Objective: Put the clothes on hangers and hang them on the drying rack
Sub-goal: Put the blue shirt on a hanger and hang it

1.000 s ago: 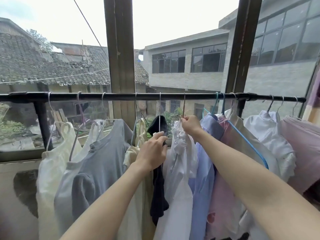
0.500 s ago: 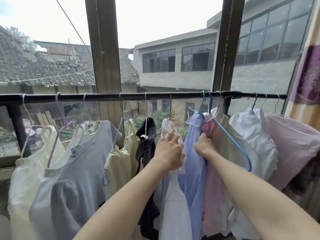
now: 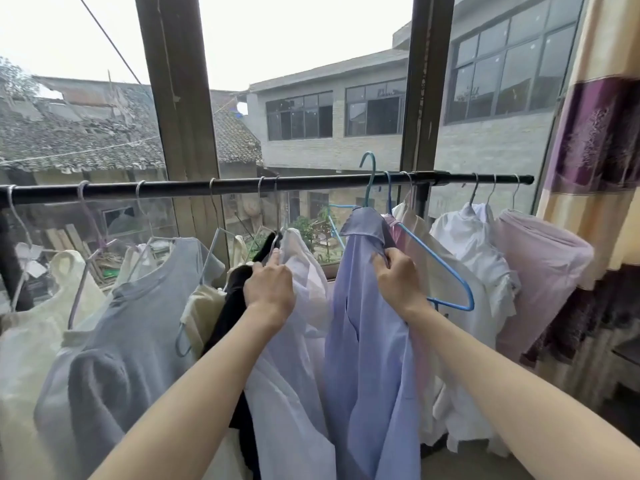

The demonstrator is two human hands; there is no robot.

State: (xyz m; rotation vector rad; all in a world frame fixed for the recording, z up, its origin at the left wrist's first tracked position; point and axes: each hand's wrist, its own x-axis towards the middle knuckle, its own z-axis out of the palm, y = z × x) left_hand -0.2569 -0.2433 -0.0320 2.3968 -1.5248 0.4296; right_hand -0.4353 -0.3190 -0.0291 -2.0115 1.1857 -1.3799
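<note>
A black rack bar [image 3: 311, 183] runs across the window with several hangered garments on it. My right hand [image 3: 398, 278] pinches the shoulder of a lavender-blue shirt [image 3: 367, 341]. That shirt's teal hanger hook [image 3: 369, 168] stands above the bar, off it. My left hand [image 3: 272, 282] grips the shoulder of a white shirt [image 3: 298, 341] beside a black garment [image 3: 235, 299]. A grey top [image 3: 138, 323] and cream pieces hang to the left. A pink shirt on a blue hanger [image 3: 446, 271], a white blouse [image 3: 471, 251] and a mauve cloth [image 3: 543, 265] hang to the right.
Two wooden window posts [image 3: 180, 116] stand behind the bar. A striped purple and cream curtain [image 3: 595, 150] hangs at the far right, close to the bar's end. Outside are tiled roofs and a grey building.
My right hand went from the white shirt's hanger to the lavender-blue shirt, whose teal hook now rises above the bar. My left hand shifted onto the white shirt. The camera has moved in closer.
</note>
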